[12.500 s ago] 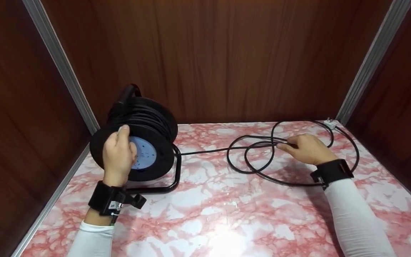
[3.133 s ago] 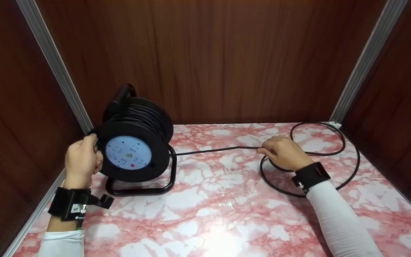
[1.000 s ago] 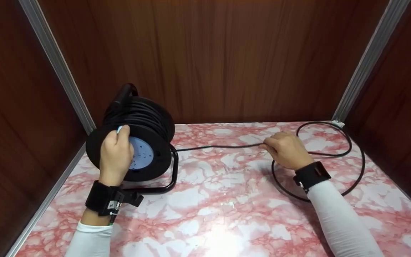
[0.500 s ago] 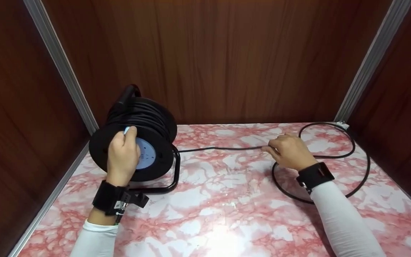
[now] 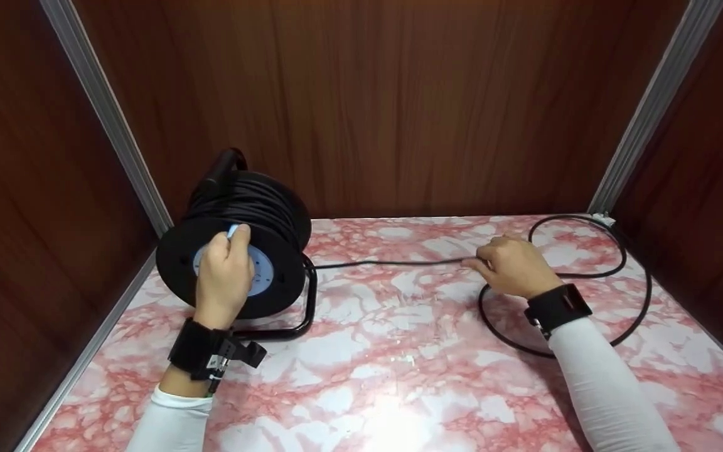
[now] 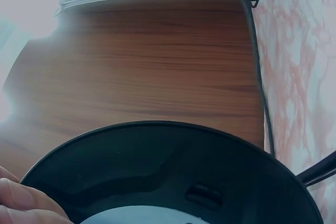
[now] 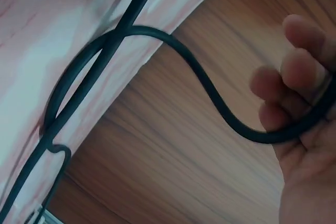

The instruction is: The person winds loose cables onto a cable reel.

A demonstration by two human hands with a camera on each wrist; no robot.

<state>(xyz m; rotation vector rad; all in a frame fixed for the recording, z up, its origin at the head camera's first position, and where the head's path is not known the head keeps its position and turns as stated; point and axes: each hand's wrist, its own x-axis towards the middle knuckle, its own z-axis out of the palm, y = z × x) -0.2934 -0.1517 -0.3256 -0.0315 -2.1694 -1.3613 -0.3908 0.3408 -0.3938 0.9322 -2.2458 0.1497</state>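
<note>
In the head view, a black cable reel (image 5: 286, 285) stands at the left of the table, cable wound thickly on its drum. My left hand (image 5: 224, 276) grips a small light-blue-tipped knob (image 5: 233, 230) on the reel's front disc, partly covering the pale blue socket panel (image 5: 264, 271). From the reel, a black cable (image 5: 393, 262) runs right, slightly slack, to my right hand (image 5: 512, 267). There the fingers (image 7: 302, 72) curl loosely round the cable, which crosses the palm in the right wrist view. In the left wrist view, the disc (image 6: 157, 156) fills the bottom.
Past my right hand the cable lies in loose loops (image 5: 647, 295) on the red-and-white marbled table (image 5: 361, 376). A white plug (image 5: 604, 219) lies in the far right corner. Brown wood-grain walls (image 5: 361, 113) enclose the back and both sides.
My left hand has gone from the disc's left edge across to its middle with the knob. Compared with the earliest frame, fewer cable loops lie on the table. My right hand has barely shifted lately.
</note>
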